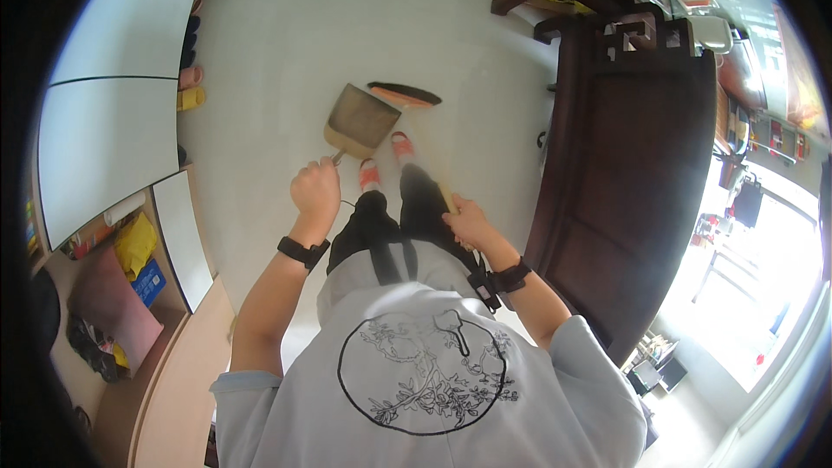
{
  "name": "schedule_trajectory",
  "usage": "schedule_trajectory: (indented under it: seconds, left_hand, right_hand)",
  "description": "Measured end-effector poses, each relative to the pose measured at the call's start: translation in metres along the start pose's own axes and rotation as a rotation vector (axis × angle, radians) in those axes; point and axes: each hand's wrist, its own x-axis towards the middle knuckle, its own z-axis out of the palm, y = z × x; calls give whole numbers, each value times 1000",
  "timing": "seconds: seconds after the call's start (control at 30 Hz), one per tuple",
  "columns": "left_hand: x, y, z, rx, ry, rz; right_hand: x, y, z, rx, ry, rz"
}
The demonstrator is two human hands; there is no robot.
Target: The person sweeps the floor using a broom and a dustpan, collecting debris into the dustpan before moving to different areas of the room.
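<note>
My left hand (pixel 316 188) is closed around the handle of a dustpan (pixel 364 118), whose grey pan sits ahead of my feet. In my right hand (pixel 467 222) is the pale stick of a broom (pixel 422 136). The broom head (pixel 406 93), orange with dark bristles, is at the floor just beyond the pan's right corner. It looks close to the pan, but I cannot tell whether they touch. My fingers hide part of both handles. No dirt can be made out on the floor or in the pan.
A dark wooden bench (pixel 630 169) runs along the right. White cabinets (pixel 110 156) line the left, with several slippers (pixel 191 98) at their foot. An open shelf (pixel 140 331) holds bags. Pale floor (pixel 279 26) stretches ahead. My red-and-white footwear (pixel 403 148) is behind the pan.
</note>
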Motion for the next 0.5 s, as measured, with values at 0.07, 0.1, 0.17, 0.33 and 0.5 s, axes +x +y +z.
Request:
schedule_trajectory:
  seconds: [0.07, 0.1, 0.17, 0.33, 0.5]
  left_hand:
    - [12, 1, 0, -7, 12, 16]
    - [15, 0, 2, -23, -37, 7]
    - [20, 1, 2, -35, -83, 3]
    - [21, 13, -10, -102, -215, -5]
    - [22, 15, -34, -134, -277, -12]
  right_hand:
    - [-3, -10, -3, -12, -38, -25]
    - [-2, -6, -5, -7, -38, -25]
    - [-2, 8, -16, 139, -41, -50]
    - [-26, 12, -49, 269, 116, 87]
    - [21, 21, -100, 203, 318, -15]
